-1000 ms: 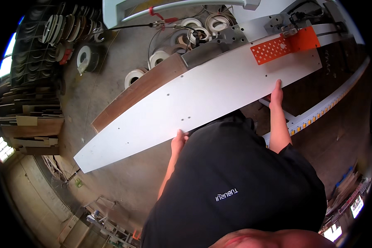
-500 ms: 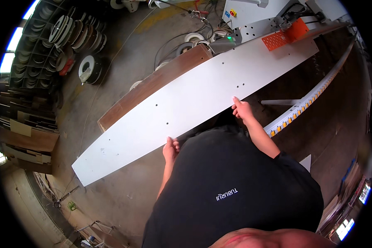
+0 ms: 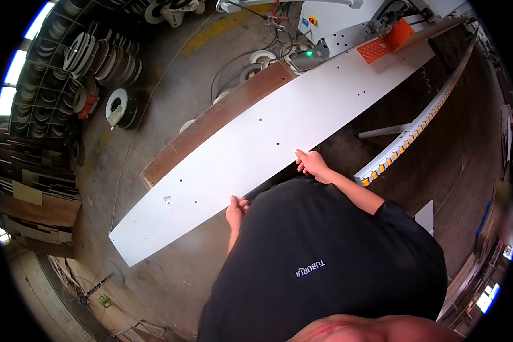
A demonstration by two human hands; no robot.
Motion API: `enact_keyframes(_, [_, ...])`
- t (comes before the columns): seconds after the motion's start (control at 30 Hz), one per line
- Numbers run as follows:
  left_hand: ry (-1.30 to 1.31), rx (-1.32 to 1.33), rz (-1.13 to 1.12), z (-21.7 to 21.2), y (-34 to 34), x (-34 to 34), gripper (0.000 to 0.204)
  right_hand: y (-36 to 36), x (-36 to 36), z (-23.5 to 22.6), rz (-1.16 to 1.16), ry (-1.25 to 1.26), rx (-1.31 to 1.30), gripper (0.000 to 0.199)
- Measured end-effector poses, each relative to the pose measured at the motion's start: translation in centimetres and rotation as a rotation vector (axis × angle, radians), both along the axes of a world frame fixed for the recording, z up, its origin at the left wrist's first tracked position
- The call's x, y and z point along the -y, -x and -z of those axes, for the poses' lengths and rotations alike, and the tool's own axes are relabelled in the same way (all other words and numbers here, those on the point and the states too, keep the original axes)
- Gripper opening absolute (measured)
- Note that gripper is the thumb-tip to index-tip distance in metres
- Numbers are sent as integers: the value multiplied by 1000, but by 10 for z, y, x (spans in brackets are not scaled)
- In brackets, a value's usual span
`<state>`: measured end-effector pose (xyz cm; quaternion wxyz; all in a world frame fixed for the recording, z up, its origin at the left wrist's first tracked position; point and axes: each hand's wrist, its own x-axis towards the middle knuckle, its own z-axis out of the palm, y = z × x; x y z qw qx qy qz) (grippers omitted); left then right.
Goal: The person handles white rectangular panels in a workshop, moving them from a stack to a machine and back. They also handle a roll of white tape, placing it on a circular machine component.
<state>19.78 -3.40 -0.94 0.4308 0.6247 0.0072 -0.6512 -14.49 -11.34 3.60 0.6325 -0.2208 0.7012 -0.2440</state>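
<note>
A long white board point(image 3: 228, 154) with several small dark holes stretches from the lower left to the upper right in front of me. My left hand point(image 3: 236, 211) grips its near edge, thumb on top and fingers curled at the rim. Farther right along that edge, my right hand point(image 3: 312, 164) is closed on the board too, its thumb over the top face. A small label point(image 3: 168, 202) sticks to the board near its left end. At the far right end, the board lies beneath an orange perforated guard point(image 3: 376, 48) on a machine.
Behind the board runs a brown wooden panel point(image 3: 211, 119). A curved roller rail point(image 3: 404, 145) with yellow rollers stands to my right on a metal arm point(image 3: 385, 130). Edge-band rolls point(image 3: 119, 108) lie on the floor at left, near stacked panels point(image 3: 34, 194).
The white board has slid up and to the right toward the machine. My right hand has come left along its edge, nearer my left hand, which stays almost in place.
</note>
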Motion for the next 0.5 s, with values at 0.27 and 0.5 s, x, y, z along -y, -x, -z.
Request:
enact_keyframes(0.27, [39,-48,-81,-8,2,3,44,5,3,4,58,1,-73,53])
enact_keyframes(0.5, [-32,20,-70,-25,14,12,46,13,7,2,80,-3,-103,56])
